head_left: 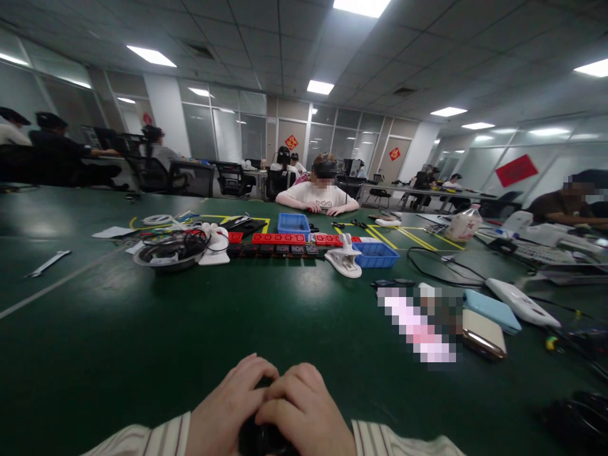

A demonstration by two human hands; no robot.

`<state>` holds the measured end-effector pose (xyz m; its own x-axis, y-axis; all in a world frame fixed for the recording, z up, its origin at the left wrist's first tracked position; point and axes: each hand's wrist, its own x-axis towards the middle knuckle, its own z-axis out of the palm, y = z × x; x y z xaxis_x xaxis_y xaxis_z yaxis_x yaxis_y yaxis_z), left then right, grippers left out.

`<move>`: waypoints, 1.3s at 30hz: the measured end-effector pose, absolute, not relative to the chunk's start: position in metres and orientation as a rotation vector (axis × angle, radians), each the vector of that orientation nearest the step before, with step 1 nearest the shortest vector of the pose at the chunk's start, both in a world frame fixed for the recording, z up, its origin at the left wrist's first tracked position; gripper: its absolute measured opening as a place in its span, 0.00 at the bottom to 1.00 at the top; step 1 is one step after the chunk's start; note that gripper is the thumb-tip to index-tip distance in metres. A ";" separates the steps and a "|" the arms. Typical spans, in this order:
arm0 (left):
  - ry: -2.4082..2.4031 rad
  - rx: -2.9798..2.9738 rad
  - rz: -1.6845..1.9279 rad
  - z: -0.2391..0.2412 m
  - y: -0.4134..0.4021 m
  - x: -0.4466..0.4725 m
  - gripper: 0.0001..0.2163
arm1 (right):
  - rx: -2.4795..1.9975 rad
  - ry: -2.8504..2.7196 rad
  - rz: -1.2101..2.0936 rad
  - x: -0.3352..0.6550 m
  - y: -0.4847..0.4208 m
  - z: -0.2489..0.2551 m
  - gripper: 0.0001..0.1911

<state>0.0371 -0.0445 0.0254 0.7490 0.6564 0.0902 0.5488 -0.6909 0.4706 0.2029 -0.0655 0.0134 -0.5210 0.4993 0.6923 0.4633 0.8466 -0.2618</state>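
At the bottom middle, my left hand (225,402) and my right hand (308,405) come together, fingers curled round a dark, glossy black object (263,437). Most of it is hidden beneath the fingers, so its kind cannot be made out. The fingertips of both hands nearly meet over its top. Striped cuffs show at both wrists. Under the hands lies the dark green tabletop (190,335).
Across the table stand a metal bowl (178,259) of cables, red-and-black strips (280,244), blue trays (377,255) and a white clip (346,263). To the right lie a power bank (484,335) and a blue case (494,310). A wrench (50,263) lies left. A person (323,190) sits opposite.
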 end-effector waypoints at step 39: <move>0.698 2.383 0.431 0.012 -0.035 0.028 0.28 | -0.325 -2.135 -0.005 0.199 -0.055 0.001 0.25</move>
<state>0.0277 -0.0350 0.0119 0.8080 0.5742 0.1323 0.3748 -0.6741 0.6365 0.1995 -0.0548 0.0015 -0.5198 0.2295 0.8229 0.2337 0.9647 -0.1215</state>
